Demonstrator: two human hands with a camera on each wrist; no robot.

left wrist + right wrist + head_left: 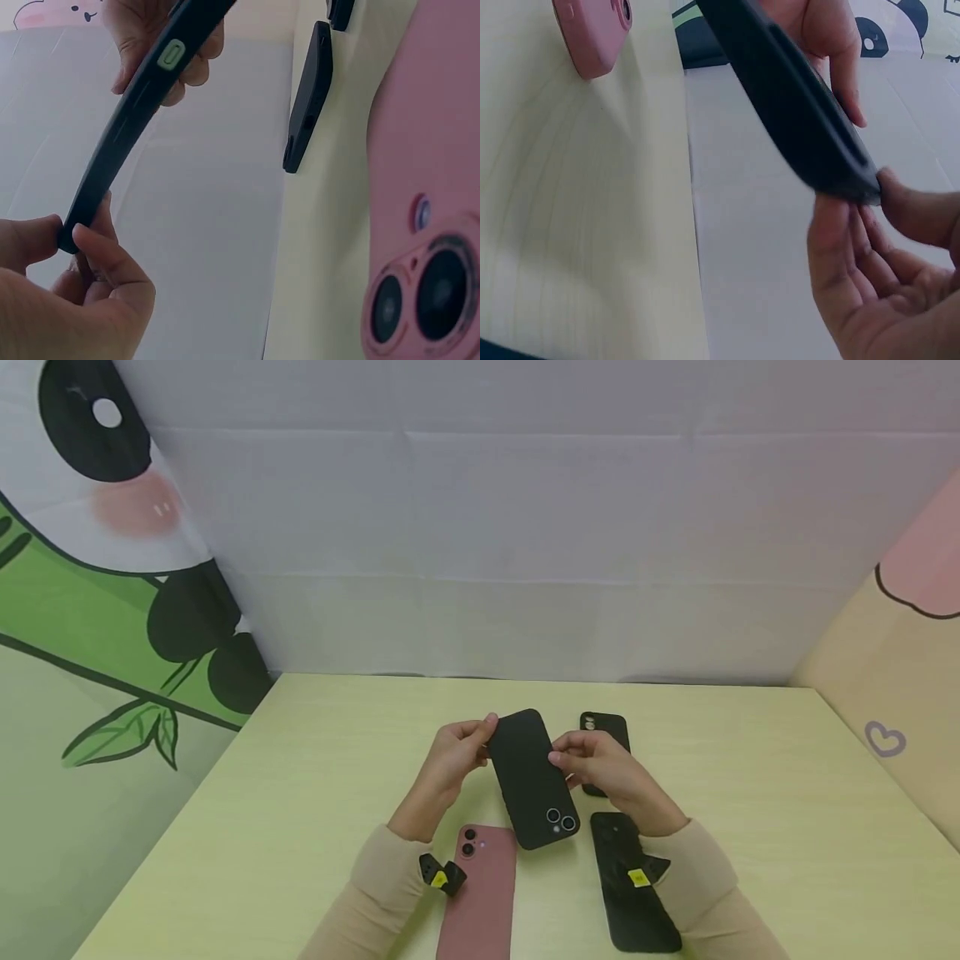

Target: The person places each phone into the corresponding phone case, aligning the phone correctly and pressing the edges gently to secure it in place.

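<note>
A black phone (531, 781) is held tilted above the table, its back with two ringed camera lenses facing the head camera, lenses at the lower end. My left hand (459, 756) pinches its upper left corner between thumb and fingers; the left wrist view shows this left hand (82, 292) at the phone's edge (124, 131). On the opposite side, my right hand (600, 764) pinches the right edge, and in the right wrist view the right hand (892, 277) has thumb and fingertips on a corner. The phone's front is turned away from the head view.
A pink phone (487, 885) lies lens side up below the held phone, near my left wrist. Another black phone (626, 893) lies partly under my right forearm. Behind my right hand is a further black phone (611, 727), partly covered. The pale table (337, 743) meets a white wall sheet (480, 527).
</note>
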